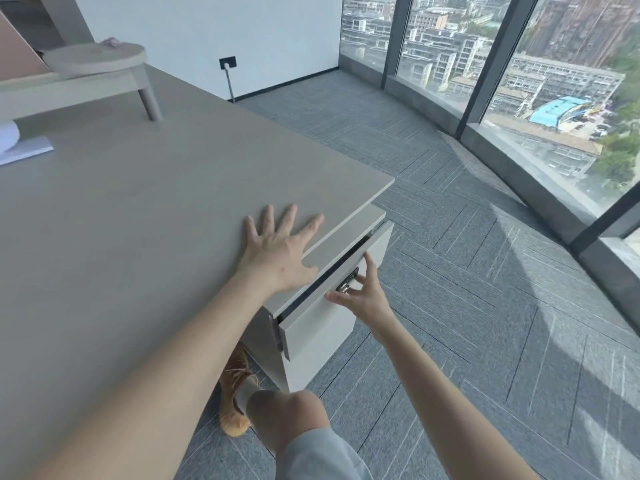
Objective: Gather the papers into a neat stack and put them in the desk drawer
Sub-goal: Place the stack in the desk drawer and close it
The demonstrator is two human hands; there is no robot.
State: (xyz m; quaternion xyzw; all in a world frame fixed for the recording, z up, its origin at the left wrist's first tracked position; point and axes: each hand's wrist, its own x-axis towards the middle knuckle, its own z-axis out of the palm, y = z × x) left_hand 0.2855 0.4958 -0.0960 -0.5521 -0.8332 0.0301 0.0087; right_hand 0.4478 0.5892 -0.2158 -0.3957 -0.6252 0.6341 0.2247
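Observation:
The desk drawer (322, 317), pale grey with a small metal lock (347, 281) near its top edge, stands slightly ajar under the desk's right corner. My right hand (363, 292) touches the drawer front at the lock, fingers spread, holding nothing. My left hand (280, 251) lies flat and spread on the grey desk top (138, 220) near that corner. Papers (26, 150) lie at the far left edge of the desk, partly cut off by the frame. The inside of the drawer is hidden.
A low rounded riser shelf (97, 60) on a leg stands at the back left of the desk. My knee (287, 414) and an orange shoe (235, 393) are beside the drawer cabinet. Grey carpet (450, 271) runs right to tall windows (519, 81).

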